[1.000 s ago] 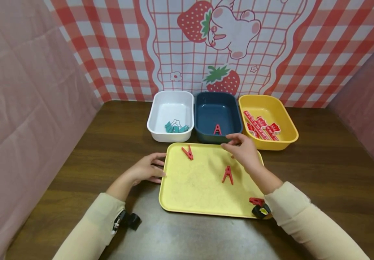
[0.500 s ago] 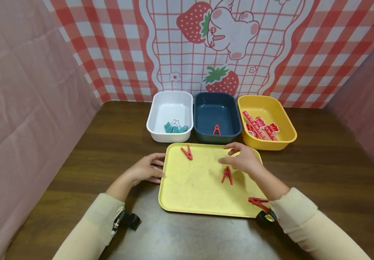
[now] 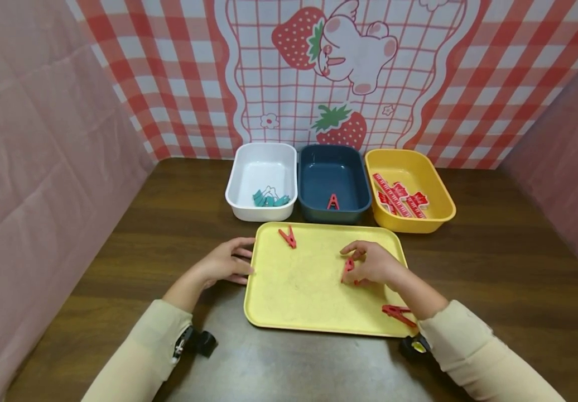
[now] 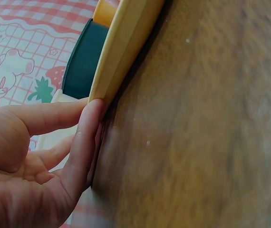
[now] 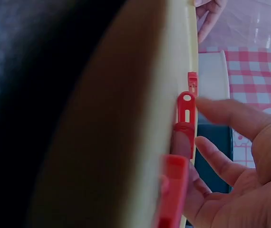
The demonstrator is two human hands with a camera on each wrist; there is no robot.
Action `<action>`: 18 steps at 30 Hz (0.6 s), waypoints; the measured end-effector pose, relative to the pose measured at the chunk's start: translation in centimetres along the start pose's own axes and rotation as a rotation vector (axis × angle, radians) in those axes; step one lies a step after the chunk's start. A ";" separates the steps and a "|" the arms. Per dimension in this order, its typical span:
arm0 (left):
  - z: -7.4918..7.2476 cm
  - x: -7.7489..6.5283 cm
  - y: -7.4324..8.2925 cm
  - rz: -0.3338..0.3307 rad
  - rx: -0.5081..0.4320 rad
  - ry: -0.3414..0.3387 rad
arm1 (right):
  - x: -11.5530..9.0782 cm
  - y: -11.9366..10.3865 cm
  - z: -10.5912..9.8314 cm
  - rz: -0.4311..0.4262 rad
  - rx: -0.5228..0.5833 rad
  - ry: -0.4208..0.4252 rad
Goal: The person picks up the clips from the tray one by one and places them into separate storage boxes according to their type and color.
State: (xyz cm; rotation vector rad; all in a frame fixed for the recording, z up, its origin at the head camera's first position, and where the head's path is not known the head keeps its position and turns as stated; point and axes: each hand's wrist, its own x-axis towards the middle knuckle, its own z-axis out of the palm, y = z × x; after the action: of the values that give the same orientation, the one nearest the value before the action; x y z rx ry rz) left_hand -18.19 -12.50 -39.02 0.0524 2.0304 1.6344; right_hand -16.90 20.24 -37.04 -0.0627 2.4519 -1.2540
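- Right hand [image 3: 376,263] nearer: thumb and forefinger spread, no pinch.
- Clip [image 3: 348,263]: between them, long axis thumb-to-forefinger.
- Left hand [image 3: 222,261]: fingers apart, touching tray [image 3: 294,304].

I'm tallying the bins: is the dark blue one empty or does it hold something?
Not empty: in the head view, one red clip lies inside the dark blue bin, near its front wall.

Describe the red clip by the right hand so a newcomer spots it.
Start at the yellow tray in front of the blue bin. On the tray's right half, a red clip is by the right hand. It alone has fingers at it; the tray's far clip and near clip lie by its corners.
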 end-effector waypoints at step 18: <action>-0.1 0.0 -0.1 0.013 -0.005 -0.008 | -0.3 0.6 0.0 0.037 0.204 0.031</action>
State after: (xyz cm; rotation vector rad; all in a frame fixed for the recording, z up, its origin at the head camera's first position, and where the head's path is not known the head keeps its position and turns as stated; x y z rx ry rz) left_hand -18.20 -12.61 -39.15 0.0705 2.0242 1.6447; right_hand -16.55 20.71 -37.41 0.0565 2.3254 -1.4905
